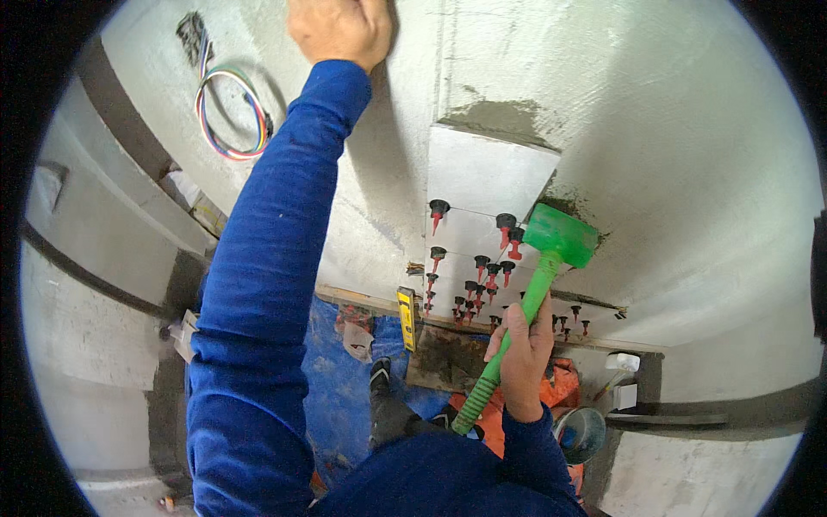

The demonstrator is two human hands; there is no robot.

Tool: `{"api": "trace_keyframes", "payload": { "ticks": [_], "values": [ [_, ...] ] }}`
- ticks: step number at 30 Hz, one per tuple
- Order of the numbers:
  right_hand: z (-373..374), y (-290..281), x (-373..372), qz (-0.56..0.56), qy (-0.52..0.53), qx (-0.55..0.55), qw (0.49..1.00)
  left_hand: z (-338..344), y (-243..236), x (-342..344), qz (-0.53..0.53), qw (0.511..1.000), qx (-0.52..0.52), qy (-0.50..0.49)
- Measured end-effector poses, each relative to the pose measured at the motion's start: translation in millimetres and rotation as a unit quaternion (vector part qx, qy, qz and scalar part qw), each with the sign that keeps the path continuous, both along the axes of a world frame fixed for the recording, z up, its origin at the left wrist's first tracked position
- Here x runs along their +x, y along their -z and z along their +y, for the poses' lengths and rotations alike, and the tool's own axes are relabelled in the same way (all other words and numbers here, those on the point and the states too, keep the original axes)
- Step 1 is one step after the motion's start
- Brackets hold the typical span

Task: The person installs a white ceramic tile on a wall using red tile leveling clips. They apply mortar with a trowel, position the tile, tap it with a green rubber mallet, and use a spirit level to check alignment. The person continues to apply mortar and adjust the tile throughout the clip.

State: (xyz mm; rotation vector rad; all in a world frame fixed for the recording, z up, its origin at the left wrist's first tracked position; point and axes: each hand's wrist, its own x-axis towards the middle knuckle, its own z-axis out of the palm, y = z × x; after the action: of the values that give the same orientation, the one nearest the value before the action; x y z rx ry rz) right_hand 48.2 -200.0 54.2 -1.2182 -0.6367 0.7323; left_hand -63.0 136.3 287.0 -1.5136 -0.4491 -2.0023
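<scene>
Right hand (523, 360) fingers wrap green mallet (551, 250); left hand (340, 30), cropped at the frame's top, fingers unclear

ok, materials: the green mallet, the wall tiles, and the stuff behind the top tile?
Mallet: likely rubber or soft plastic, matte green head, ribbed green handle, held in the right hand. Tiles: probably ceramic or porcelain, smooth pale grey faces. Behind the top tile: rough, dark grey, looks like wet cement mortar.

- Rubber mallet (551, 250): bright green head and handle, at 3 o'clock.
- Tile leveling clips (475, 276): red with black caps.
- Tiles (482, 177): plain pale grey.
- Sleeve (267, 284): deep blue.
- Wire coil (231, 116), 10 o'clock: multicoloured strands.
- Spirit level (407, 317): yellow.
</scene>
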Motion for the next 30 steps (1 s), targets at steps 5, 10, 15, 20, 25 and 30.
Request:
{"api": "trace_keyframes", "payload": {
  "ticks": [5, 10, 15, 20, 25, 30],
  "values": [
    [-0.3, 1.4, -5.0, -0.007, 0.035, 0.015, 0.999, -0.1, 0.0, -0.4, -0.005, 1.0, 0.003, 0.017],
    [4.0, 3.4, -6.7, -0.015, 0.012, -0.005, 1.0, 0.0, -1.5, -1.8, -0.007, 0.999, 0.027, 0.023],
    [-1.6, 1.7, -5.5, -0.008, 0.027, -0.005, 1.0, -0.4, -0.3, -1.0, -0.018, 0.999, 0.028, 0.029],
    [1.3, 4.0, -11.4, -0.018, 0.038, -0.007, 0.999, 0.4, -0.6, -1.0, -0.022, 0.999, 0.034, 0.023],
    [-1.2, 4.8, -8.8, -0.025, 0.04, -0.013, 0.999, 1.3, -1.0, -1.6, -0.018, 0.999, 0.039, 0.029],
    [-3.4, 6.3, -4.3, -0.011, 0.047, -0.002, 0.999, 0.6, -1.4, -1.5, -0.018, 0.999, 0.035, 0.027]
  ]
}}
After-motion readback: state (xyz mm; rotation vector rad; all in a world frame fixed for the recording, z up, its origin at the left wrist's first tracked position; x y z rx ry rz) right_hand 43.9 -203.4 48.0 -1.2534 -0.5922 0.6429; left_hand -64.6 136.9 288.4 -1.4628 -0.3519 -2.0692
